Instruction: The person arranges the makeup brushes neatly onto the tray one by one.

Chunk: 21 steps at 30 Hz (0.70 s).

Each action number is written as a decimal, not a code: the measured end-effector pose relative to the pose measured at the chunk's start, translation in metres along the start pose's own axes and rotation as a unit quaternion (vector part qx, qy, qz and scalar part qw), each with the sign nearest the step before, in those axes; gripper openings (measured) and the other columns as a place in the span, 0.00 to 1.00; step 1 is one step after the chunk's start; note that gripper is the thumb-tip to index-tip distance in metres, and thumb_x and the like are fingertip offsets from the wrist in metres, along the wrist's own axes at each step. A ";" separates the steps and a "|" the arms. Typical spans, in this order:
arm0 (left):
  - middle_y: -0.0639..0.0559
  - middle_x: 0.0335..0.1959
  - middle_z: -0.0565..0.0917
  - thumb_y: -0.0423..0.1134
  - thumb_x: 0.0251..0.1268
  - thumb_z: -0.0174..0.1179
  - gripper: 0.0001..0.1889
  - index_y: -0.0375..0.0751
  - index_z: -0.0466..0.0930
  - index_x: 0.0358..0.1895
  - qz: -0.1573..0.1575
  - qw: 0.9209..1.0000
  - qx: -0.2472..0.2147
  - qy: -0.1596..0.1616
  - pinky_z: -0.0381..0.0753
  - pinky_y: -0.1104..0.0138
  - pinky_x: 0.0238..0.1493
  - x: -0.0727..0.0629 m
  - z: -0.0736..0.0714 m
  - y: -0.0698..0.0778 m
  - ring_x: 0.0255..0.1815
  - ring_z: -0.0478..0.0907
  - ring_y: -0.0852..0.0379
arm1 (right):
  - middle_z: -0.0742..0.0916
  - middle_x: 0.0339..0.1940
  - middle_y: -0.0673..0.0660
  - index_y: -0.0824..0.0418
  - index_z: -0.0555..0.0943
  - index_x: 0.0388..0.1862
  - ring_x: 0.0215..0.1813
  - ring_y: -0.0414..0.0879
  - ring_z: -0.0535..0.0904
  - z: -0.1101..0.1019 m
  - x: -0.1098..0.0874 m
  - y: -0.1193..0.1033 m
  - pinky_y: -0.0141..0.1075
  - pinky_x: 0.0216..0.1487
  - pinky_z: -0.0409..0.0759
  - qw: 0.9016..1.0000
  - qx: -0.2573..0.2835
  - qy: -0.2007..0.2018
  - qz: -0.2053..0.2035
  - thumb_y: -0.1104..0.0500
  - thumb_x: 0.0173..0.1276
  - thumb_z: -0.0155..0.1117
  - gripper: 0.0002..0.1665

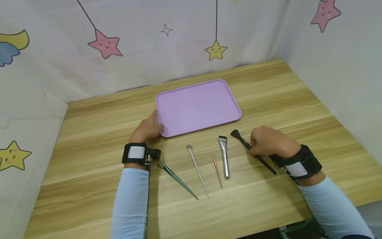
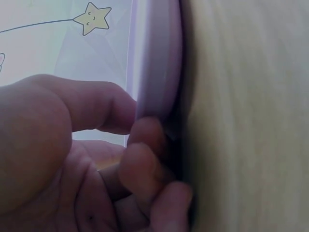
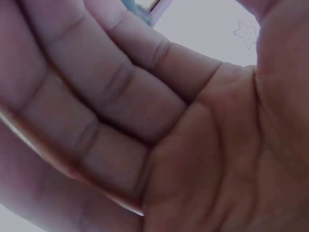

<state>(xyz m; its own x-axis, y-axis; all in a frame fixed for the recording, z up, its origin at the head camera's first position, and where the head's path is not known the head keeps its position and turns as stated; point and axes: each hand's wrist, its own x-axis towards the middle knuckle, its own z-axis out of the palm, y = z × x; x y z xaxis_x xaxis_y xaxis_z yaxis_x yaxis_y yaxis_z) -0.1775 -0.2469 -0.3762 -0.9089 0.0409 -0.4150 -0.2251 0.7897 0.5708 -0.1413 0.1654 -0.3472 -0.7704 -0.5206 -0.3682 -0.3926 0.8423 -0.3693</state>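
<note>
My left hand holds the near left corner of a flat purple tray. Its thumb lies over the rim, and in the left wrist view the other fingers curl against the edge of the tray. On the right, my right hand pinches the handle of a black fan-shaped makeup brush, which lies slanted along the table. Its fingertips are hidden from the head view. The right wrist view is filled by the palm and curled fingers.
Between the hands lie a green makeup brush, a pale slim brush, a small rose-gold brush and a silver brush with dark bristles. The wooden table meets a star-printed curtain behind.
</note>
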 end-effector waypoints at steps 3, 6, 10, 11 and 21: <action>0.46 0.22 0.78 0.42 0.70 0.47 0.44 0.40 0.32 0.82 -0.003 1.000 -0.003 0.003 0.69 0.64 0.25 -0.001 -0.001 0.000 0.19 0.72 0.55 | 0.75 0.15 0.47 0.55 0.77 0.14 0.19 0.40 0.69 -0.002 0.004 0.000 0.34 0.22 0.68 1.000 0.012 0.010 -0.022 0.59 0.57 0.72 0.16; 0.47 0.21 0.78 0.42 0.70 0.47 0.44 0.40 0.32 0.82 -0.004 1.000 -0.005 0.006 0.69 0.64 0.25 -0.002 -0.001 0.000 0.20 0.72 0.55 | 0.76 0.15 0.46 0.56 0.78 0.15 0.19 0.40 0.69 -0.003 0.009 -0.001 0.34 0.23 0.69 0.998 0.015 0.027 -0.057 0.61 0.55 0.70 0.12; 0.46 0.22 0.78 0.41 0.70 0.47 0.43 0.40 0.34 0.82 -0.006 1.000 -0.004 0.012 0.69 0.65 0.25 -0.003 -0.002 -0.001 0.19 0.72 0.55 | 0.78 0.19 0.48 0.58 0.81 0.19 0.21 0.41 0.71 -0.006 0.018 -0.007 0.36 0.27 0.73 0.994 0.020 0.043 -0.095 0.63 0.55 0.68 0.07; 0.45 0.23 0.78 0.41 0.70 0.48 0.43 0.40 0.35 0.82 -0.006 1.000 -0.002 0.014 0.69 0.65 0.25 -0.004 -0.002 -0.001 0.19 0.72 0.55 | 0.79 0.19 0.48 0.59 0.82 0.20 0.21 0.41 0.71 -0.008 0.021 -0.009 0.36 0.27 0.73 0.994 0.023 0.042 -0.099 0.63 0.56 0.68 0.07; 0.34 0.56 0.75 0.42 0.69 0.50 0.43 0.35 0.38 0.82 0.005 0.999 0.026 0.030 0.72 0.64 0.24 -0.002 0.000 0.002 0.17 0.73 0.55 | 0.84 0.20 0.51 0.68 0.84 0.34 0.18 0.45 0.81 -0.016 0.038 -0.021 0.38 0.26 0.79 0.986 0.119 0.028 -0.114 0.64 0.63 0.64 0.07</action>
<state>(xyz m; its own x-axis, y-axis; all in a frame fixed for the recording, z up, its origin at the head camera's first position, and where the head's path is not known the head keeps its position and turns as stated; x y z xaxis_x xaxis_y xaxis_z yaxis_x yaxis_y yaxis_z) -0.1759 -0.2454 -0.3740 -0.9307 0.0125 -0.3656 -0.1997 0.8200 0.5365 -0.1704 0.1305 -0.3394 -0.7052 -0.6780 -0.2072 -0.4350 0.6446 -0.6287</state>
